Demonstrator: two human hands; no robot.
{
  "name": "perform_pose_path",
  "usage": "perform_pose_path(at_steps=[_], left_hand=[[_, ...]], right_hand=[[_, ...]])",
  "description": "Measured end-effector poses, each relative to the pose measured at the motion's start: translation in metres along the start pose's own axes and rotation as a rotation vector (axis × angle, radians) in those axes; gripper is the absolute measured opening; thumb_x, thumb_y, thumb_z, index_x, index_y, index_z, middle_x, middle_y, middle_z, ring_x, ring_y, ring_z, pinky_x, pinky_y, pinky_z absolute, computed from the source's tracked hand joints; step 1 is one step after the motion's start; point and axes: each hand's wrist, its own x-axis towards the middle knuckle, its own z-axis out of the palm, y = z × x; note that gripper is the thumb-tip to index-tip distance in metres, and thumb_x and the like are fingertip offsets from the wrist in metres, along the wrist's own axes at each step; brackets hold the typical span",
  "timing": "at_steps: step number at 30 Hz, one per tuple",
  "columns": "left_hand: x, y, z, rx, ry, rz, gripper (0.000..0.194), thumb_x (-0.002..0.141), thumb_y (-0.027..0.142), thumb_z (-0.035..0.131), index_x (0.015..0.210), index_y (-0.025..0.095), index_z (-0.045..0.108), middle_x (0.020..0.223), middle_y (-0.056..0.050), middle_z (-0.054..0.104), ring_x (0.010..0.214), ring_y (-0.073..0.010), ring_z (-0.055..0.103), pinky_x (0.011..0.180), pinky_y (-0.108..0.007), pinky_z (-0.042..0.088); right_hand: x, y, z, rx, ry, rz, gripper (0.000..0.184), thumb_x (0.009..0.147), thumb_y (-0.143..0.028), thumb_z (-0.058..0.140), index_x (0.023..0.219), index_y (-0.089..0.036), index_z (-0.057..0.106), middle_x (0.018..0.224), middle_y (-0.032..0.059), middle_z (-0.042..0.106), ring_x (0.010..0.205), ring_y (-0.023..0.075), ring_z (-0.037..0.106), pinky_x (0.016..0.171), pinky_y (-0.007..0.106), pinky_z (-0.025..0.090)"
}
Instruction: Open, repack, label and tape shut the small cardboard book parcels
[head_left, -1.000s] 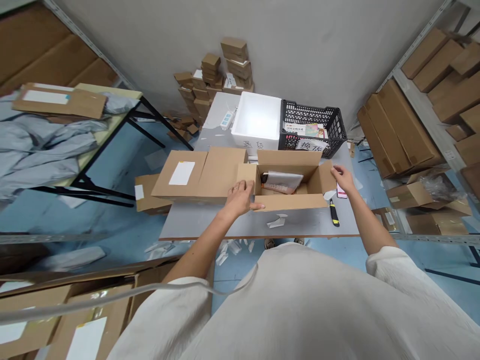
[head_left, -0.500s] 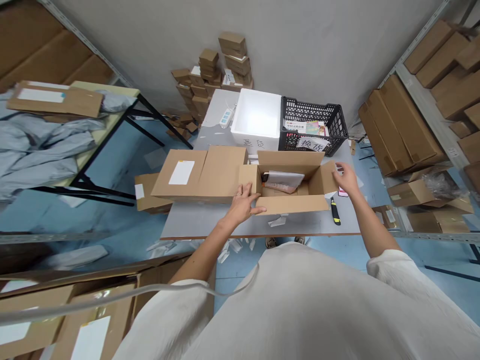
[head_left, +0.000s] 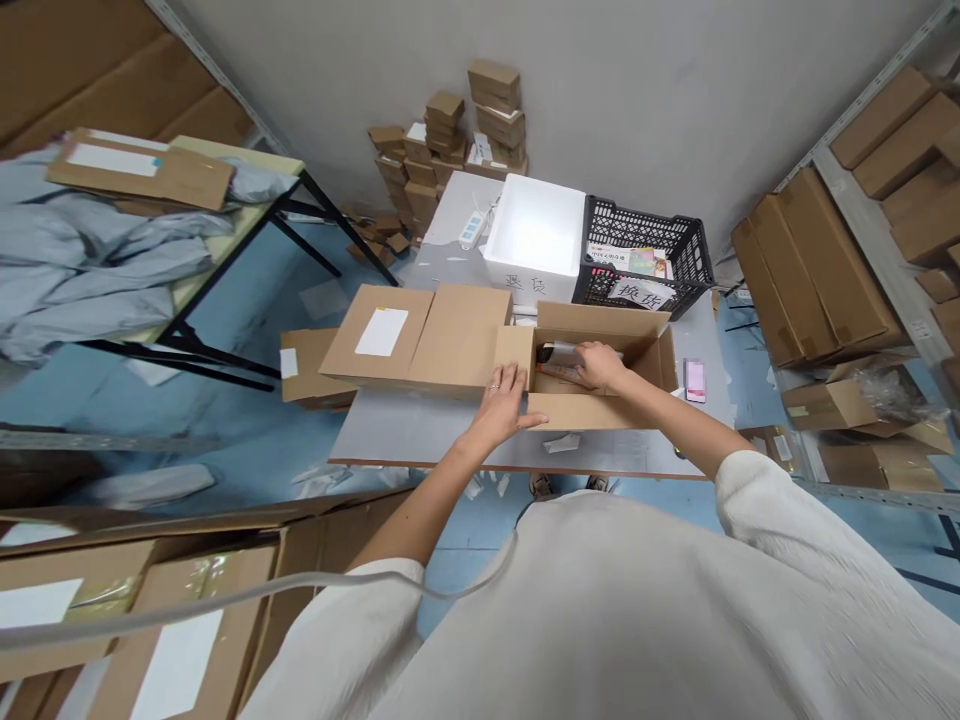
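An open cardboard box (head_left: 592, 410) stands on the grey table (head_left: 405, 440) in front of me. My left hand (head_left: 504, 400) rests on its near left corner, fingers spread flat against the flap and front wall. My right hand (head_left: 598, 366) reaches down inside the box and lies on a wrapped white and pink packet (head_left: 561, 353) at the bottom; its fingers curl over the packet, but how firmly they grip is hidden. A closed flat carton with a white label (head_left: 420, 335) lies just left of the open box.
A pink phone (head_left: 695, 379) lies right of the box. Behind it stand a white foam box (head_left: 534, 237) and a black plastic crate (head_left: 646, 258) with papers. Small cartons are stacked against the wall (head_left: 450, 140). Shelves of flat cardboard (head_left: 825, 260) line the right side.
My right hand left the box's right flap and moved left and down into the box onto the packet. My left hand stayed at the near left corner. The view shifted slightly.
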Motion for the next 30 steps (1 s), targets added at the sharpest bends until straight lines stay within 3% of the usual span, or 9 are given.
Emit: perform_pose_path(at_steps=[11,22,30], left_hand=[[-0.011,0.009,0.002,-0.013,-0.005,0.023,0.115,0.090,0.079,0.077,0.176,0.014,0.040,0.186,-0.028,0.028,0.175,-0.0512,0.018,0.139,-0.068,0.026],[-0.013,0.015,-0.004,0.000,-0.071,-0.005,0.117,0.091,0.081,0.076,0.178,0.014,0.037,0.188,-0.028,0.022,0.176,-0.0508,0.015,0.140,-0.066,0.024],[-0.011,0.012,-0.005,-0.048,-0.042,0.016,0.111,0.092,0.080,0.075,0.176,0.016,0.041,0.188,-0.028,0.024,0.176,-0.0524,0.016,0.139,-0.070,0.023]], right_hand=[[0.029,-0.017,0.027,-0.100,-0.026,0.089,0.042,0.109,-0.017,0.055,0.147,-0.002,0.064,0.143,0.0295,0.072,0.133,0.0339,0.068,0.108,0.039,0.048],[0.046,-0.019,0.036,-0.161,-0.048,0.089,0.041,0.106,-0.007,0.048,0.138,-0.005,0.074,0.141,0.0287,0.072,0.133,0.0331,0.066,0.107,0.039,0.050],[0.043,-0.025,0.036,-0.166,-0.085,0.004,0.040,0.108,-0.022,0.060,0.142,-0.006,0.071,0.136,0.0287,0.077,0.128,0.0325,0.073,0.105,0.040,0.052]])
